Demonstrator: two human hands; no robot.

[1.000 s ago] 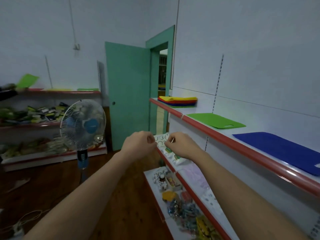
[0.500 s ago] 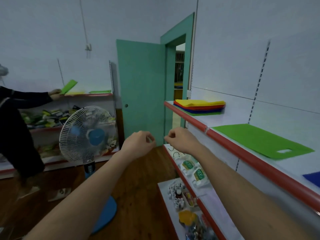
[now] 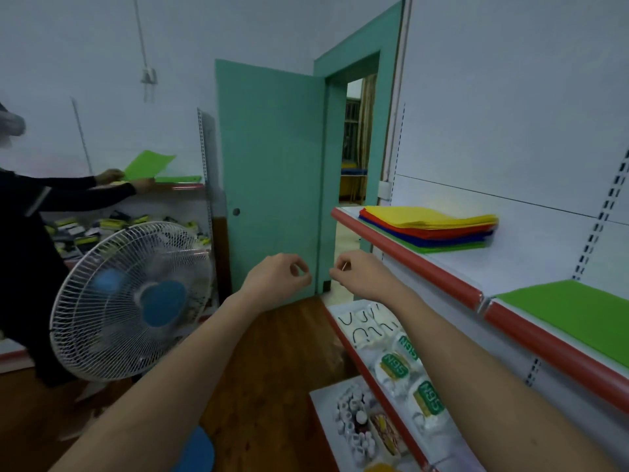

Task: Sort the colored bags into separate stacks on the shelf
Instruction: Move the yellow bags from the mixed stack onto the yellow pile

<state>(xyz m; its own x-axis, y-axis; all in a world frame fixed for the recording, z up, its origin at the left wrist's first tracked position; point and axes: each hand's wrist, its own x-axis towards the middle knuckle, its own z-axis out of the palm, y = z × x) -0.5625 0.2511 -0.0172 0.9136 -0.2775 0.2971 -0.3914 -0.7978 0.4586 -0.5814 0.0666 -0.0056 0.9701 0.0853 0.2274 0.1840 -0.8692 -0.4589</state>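
Hands, left (image 3: pixel 277 279) and right (image 3: pixel 362 275), hover clenched, each grip empty, near stacked bags (image 3: pixel 429 226)

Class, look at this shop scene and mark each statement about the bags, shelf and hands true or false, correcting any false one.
1. The mixed bag stack has a yellow bag on top. True.
2. The right hand is gripping the mixed stack. False: it is in the air, apart from the stack.
3. A single green bag lies flat on the top shelf. True.
4. The left hand rests on the fan. False: it is raised in front of the door.
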